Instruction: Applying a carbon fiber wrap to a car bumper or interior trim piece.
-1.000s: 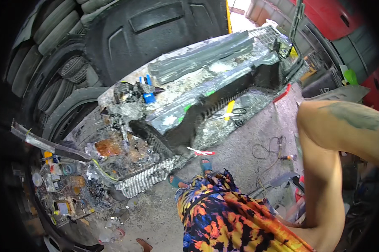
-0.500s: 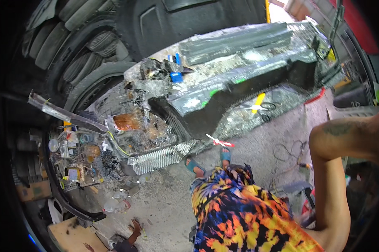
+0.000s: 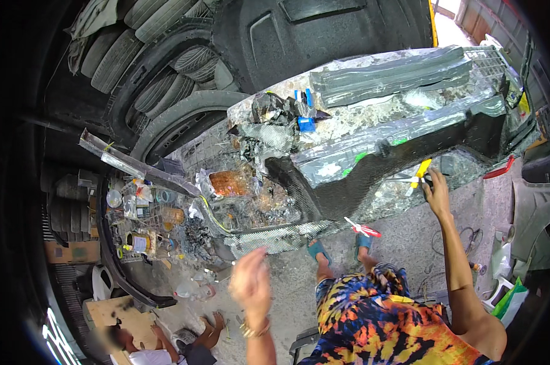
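Observation:
My right hand [image 3: 434, 190] reaches down to the worktop's near edge, its fingers bent over the dark handles of a pair of scissors [image 3: 401, 179]. The blades lie flat, pointing left, and cross a yellow-handled tool [image 3: 419, 174], perhaps a cutter. Close to my body my left hand [image 3: 250, 283] is raised in the air, blurred, with a bracelet at the wrist; whether its fingers hold anything is unclear. Beyond both hands lies a long grey mould [image 3: 342, 157] with black woven fabric [image 3: 372, 187] draped along its near side. A red-and-white tool [image 3: 363, 229] rests at the worktop's edge.
Dark scraps [image 3: 272, 137] and a blue object [image 3: 306, 125] lie on the worktop. A second grey mould [image 3: 390, 76] lies farther back. At left stand jars and containers [image 3: 141, 243]. Another person [image 3: 156, 347] sits low at lower left. A red-handled tool [image 3: 499, 168] lies at right.
My right arm has swung in from the side, bringing the hand to the scissors. My left hand has come into view. The view has shifted, and more of the other person shows.

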{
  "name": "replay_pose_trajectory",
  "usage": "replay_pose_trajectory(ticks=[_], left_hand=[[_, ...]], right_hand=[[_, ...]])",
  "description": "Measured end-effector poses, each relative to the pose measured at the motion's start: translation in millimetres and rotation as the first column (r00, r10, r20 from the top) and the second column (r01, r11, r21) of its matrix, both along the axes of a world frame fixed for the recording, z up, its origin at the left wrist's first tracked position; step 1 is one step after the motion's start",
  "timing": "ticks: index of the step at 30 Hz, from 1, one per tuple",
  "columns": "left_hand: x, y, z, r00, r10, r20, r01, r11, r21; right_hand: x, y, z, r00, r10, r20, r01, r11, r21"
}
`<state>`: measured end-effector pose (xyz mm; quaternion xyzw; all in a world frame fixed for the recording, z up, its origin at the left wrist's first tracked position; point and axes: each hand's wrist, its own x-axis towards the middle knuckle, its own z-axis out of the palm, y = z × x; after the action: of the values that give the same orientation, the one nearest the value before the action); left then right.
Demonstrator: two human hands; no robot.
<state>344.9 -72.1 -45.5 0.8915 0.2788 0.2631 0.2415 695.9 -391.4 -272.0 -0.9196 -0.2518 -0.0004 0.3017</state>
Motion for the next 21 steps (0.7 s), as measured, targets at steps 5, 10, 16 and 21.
replay_pose_trajectory(ticks=[5,10,16,21], left_hand=[[-15.7,5.9,-170.9,0.874,-0.249,-0.416,0.247,0.967,-0.060],[-21.3,6.3,-203.9,0.748,-0.310,-0.586,0.375,0.927,-0.012],[-30.1,15.7,-208.1,0.685,-0.411,-0.602,0.449,0.888,-0.096],[-36.7,21.8,-206.0,0.617,-0.481,-0.622,0.539,0.835,-0.110]], right_hand=[[-16.0,2.6,-30.1,0.997,-0.016,0.071,0.018,1.000,-0.019],[-89.8,-52.1,-43.7,0.873,-0.347,-0.344,0.419,0.894,0.160],[-227.3,51.5,7.6,0.656,0.015,-0.755,0.153,0.976,0.152],[-248.1,184.0,33.3,0.364,0.123,-0.923,0.375,0.888,0.266]])
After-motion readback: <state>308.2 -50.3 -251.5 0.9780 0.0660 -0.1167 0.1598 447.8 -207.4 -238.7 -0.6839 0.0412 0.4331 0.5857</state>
